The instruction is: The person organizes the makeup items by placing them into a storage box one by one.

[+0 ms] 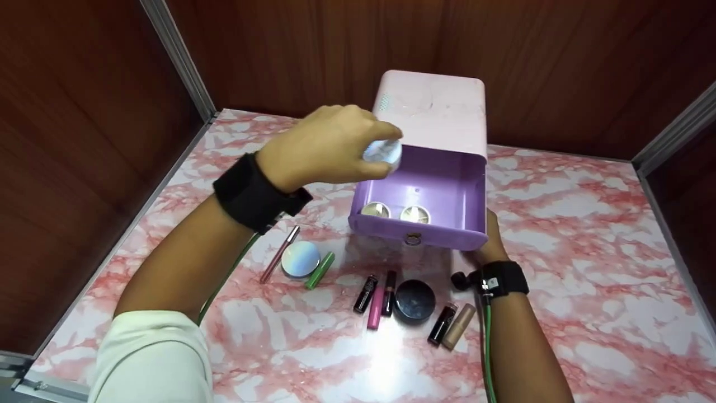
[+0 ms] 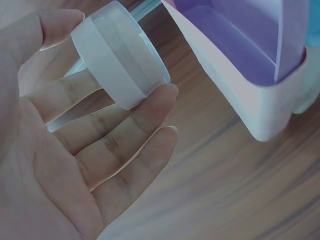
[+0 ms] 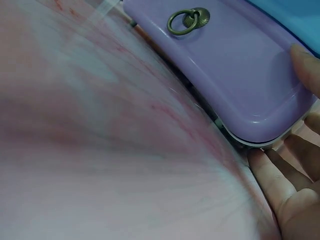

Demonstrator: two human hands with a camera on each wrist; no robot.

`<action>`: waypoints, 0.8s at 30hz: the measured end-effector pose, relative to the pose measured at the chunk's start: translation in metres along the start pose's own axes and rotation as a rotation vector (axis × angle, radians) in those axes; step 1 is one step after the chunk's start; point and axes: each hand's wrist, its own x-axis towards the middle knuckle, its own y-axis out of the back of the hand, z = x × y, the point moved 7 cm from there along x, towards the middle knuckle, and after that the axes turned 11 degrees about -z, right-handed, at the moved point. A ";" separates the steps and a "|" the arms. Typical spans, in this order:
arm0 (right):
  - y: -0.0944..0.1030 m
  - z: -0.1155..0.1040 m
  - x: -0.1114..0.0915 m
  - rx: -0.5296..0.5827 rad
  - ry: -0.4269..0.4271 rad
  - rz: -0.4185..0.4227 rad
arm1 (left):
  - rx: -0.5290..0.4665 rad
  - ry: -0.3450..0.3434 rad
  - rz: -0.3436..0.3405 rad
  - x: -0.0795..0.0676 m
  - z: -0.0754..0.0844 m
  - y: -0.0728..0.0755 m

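Note:
Between thumb and fingers, my left hand (image 1: 330, 144) pinches a small round cosmetic jar (image 2: 121, 54) with a clear and whitish wall. It holds the jar tilted above the left side of a pulled-out purple drawer (image 1: 417, 238), which belongs to a pink drawer box (image 1: 433, 109). Inside the drawer lie two round shiny-topped containers (image 1: 376, 210). My right hand (image 3: 295, 175) grips the box at its lower right corner, with one digit over the edge of a purple drawer front (image 3: 235, 65). From the head view most of that hand is hidden behind the drawer.
Below the drawer, on the marbled table (image 1: 576, 235), lie a shiny compact (image 1: 301, 258), a green tube (image 1: 320, 271), a slim red pencil (image 1: 279, 254), a black round case (image 1: 414, 301), a pink tube (image 1: 376, 307) and several dark tubes (image 1: 366, 294). Brown panels (image 1: 279, 50) enclose the table.

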 end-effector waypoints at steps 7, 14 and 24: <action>0.002 0.003 0.001 -0.038 -0.023 0.016 | 0.048 -0.016 -0.033 0.016 0.016 -0.004; -0.004 -0.001 0.000 -0.088 -0.042 0.003 | 0.080 -0.038 -0.089 0.037 0.031 -0.013; -0.010 0.000 0.002 -0.093 -0.040 0.011 | 0.109 -0.100 -0.139 0.055 0.054 -0.019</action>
